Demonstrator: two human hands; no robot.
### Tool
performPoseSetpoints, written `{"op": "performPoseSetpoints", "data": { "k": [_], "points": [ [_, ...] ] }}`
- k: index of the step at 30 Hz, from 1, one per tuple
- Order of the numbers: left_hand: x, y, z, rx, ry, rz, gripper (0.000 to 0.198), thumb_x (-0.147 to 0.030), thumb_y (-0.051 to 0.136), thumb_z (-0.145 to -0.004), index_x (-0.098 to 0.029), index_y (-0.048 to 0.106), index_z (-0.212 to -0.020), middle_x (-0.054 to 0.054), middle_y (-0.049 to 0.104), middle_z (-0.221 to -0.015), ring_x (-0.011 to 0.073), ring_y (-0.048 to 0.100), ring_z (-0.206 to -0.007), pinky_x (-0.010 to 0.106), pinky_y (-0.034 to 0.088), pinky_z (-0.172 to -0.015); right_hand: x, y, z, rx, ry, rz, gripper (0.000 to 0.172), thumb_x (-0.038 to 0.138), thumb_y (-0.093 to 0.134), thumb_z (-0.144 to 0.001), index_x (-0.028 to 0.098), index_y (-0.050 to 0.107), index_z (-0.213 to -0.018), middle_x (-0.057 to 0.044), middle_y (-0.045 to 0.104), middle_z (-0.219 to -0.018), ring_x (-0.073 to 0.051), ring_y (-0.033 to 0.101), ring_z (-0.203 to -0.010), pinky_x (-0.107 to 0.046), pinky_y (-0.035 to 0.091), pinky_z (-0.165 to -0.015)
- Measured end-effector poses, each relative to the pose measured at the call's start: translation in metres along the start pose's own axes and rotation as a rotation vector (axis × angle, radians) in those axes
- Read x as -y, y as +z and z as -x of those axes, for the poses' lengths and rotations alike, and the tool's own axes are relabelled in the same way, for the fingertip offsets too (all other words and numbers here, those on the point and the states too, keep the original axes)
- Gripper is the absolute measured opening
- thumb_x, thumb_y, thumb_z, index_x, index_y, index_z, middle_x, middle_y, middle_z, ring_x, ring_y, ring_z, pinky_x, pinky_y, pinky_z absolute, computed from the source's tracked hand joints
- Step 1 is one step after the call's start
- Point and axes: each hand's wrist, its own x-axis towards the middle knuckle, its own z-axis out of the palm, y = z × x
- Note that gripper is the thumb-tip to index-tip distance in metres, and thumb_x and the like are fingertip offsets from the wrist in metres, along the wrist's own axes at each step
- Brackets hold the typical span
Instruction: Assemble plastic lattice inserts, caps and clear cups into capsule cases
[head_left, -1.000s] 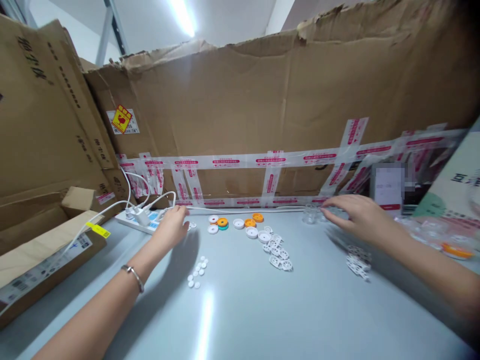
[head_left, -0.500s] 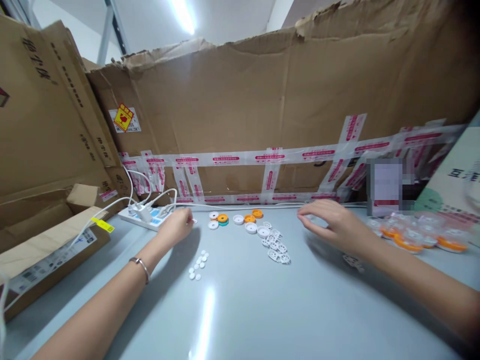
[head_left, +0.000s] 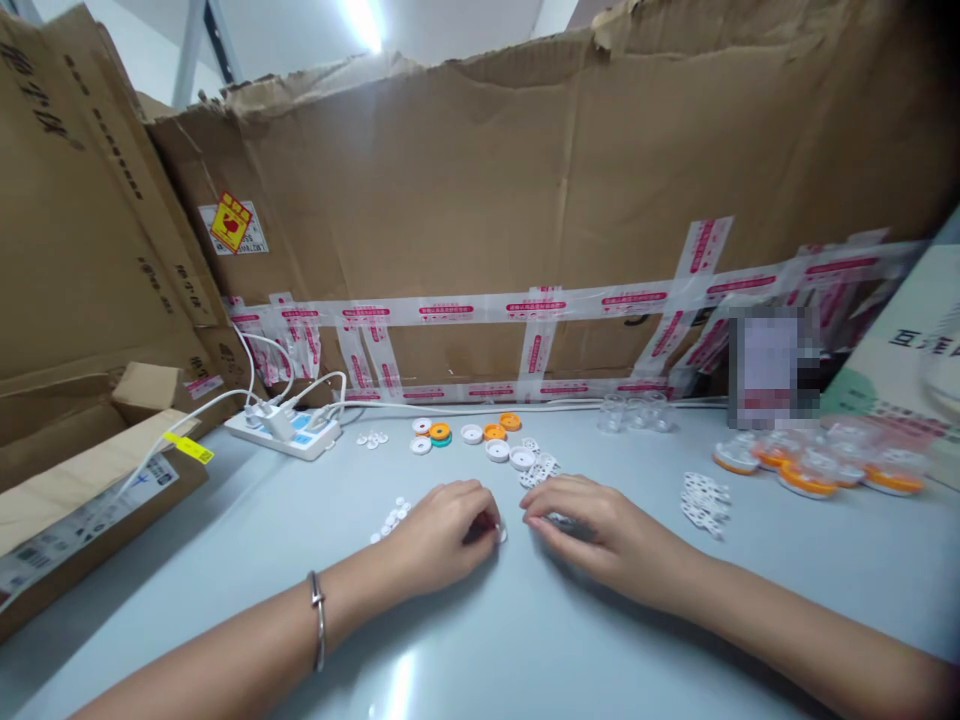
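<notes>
My left hand (head_left: 442, 535) rests on the grey table (head_left: 480, 640) near its middle, fingers curled in, with a small white piece showing at its fingertips. My right hand (head_left: 592, 530) lies just to its right, fingers bent toward the left hand and covering part of a pile of white lattice pieces (head_left: 540, 468). The fingertips of both hands almost touch. Small white discs (head_left: 390, 518) lie just left of my left hand. White and orange caps (head_left: 480, 438) sit further back.
A white power strip (head_left: 285, 432) with plugs and cables lies at the back left. Clear cups (head_left: 634, 412) stand by the taped cardboard wall (head_left: 525, 230). More lattice pieces (head_left: 705, 500) and orange-based assemblies (head_left: 817, 465) lie at the right. Cardboard boxes (head_left: 82, 480) crowd the left.
Both hands have drawn back from the far side of the table and come together near its middle. The left hand left the power strip area; the right left the clear cups.
</notes>
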Motion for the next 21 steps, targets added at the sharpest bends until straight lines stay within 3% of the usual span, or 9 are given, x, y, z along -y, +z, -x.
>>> {"op": "performPoseSetpoints", "data": {
  "k": [3,8,13,17,21],
  "points": [
    [0.007,-0.009,0.000,-0.027,-0.056,0.033,0.007,-0.023,0.052,-0.082,-0.019,0.058,-0.083,0.001,0.062,-0.081,0.0140,0.058,-0.074,0.024,0.046,-0.068,0.001,0.002,0.000,-0.008,0.048,-0.079,0.017,0.019,0.045,-0.084,0.021,0.062,-0.084,-0.005,0.068,-0.086,-0.017,0.063,-0.081,-0.031,0.049,-0.075],
    [0.047,-0.024,-0.006,-0.252,-0.291,-0.173,0.015,-0.017,0.049,-0.082,-0.016,0.057,-0.094,0.009,0.062,-0.098,0.0235,0.056,-0.095,0.037,0.043,-0.085,0.003,0.005,0.000,-0.010,0.075,-0.120,0.014,0.019,0.047,-0.082,0.021,0.061,-0.081,-0.004,0.067,-0.082,-0.017,0.062,-0.077,-0.030,0.049,-0.072],
    [0.077,-0.022,-0.011,-0.246,-0.367,-0.274,0.015,-0.011,0.050,-0.080,-0.016,0.060,-0.088,0.009,0.062,-0.096,0.0244,0.055,-0.094,0.036,0.041,-0.083,0.006,0.013,0.001,-0.009,0.108,-0.094,0.012,0.018,0.050,-0.079,0.020,0.061,-0.083,-0.005,0.066,-0.083,-0.017,0.062,-0.078,-0.029,0.050,-0.068],
    [0.076,-0.022,-0.013,-0.244,-0.367,-0.310,0.016,-0.008,0.048,-0.079,-0.016,0.061,-0.077,0.009,0.063,-0.086,0.0237,0.056,-0.086,0.036,0.041,-0.079,0.009,0.020,0.005,-0.019,0.063,-0.115,0.013,0.017,0.049,-0.079,0.020,0.061,-0.085,-0.006,0.065,-0.085,-0.018,0.061,-0.079,-0.030,0.050,-0.069],
    [0.051,-0.030,-0.009,-0.272,-0.231,-0.278,0.015,-0.013,0.046,-0.084,-0.016,0.061,-0.081,0.010,0.061,-0.090,0.0231,0.054,-0.090,0.037,0.040,-0.082,0.009,0.022,0.008,-0.122,0.106,-0.174,0.013,0.018,0.047,-0.081,0.020,0.059,-0.082,-0.005,0.064,-0.081,-0.017,0.059,-0.076,-0.029,0.048,-0.069]
  ]
}}
